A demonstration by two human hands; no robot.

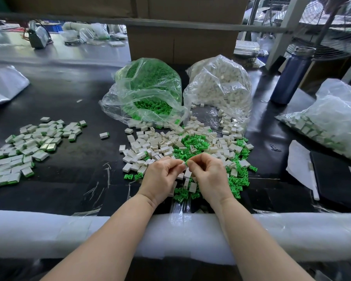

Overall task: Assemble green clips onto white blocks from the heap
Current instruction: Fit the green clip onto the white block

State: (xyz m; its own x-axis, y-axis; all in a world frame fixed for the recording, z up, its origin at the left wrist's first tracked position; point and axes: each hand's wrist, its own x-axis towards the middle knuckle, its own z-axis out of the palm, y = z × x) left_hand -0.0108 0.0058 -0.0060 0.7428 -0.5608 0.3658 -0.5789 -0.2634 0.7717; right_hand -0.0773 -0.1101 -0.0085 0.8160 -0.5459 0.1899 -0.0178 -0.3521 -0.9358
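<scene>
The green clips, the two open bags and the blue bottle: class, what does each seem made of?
Green clips: likely moulded plastic, uniform bright colour, matte.
Two open bags: thin clear plastic film, crinkled, glossy.
Blue bottle: probably coated metal, smooth sheen; uncertain.

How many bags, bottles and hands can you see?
Clear plastic bags on the table with parts inside: 3 (green clips bag, white blocks bag, bag at right)
Blue bottle: 1
Hands: 2 (left hand, right hand)
Total: 6

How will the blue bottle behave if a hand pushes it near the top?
The blue bottle is tall and narrow, standing upright, so it may tip rather than slide. Once down, its round body would probably roll. It looks like metal, so likely stiff; its weight cannot be told.
</scene>
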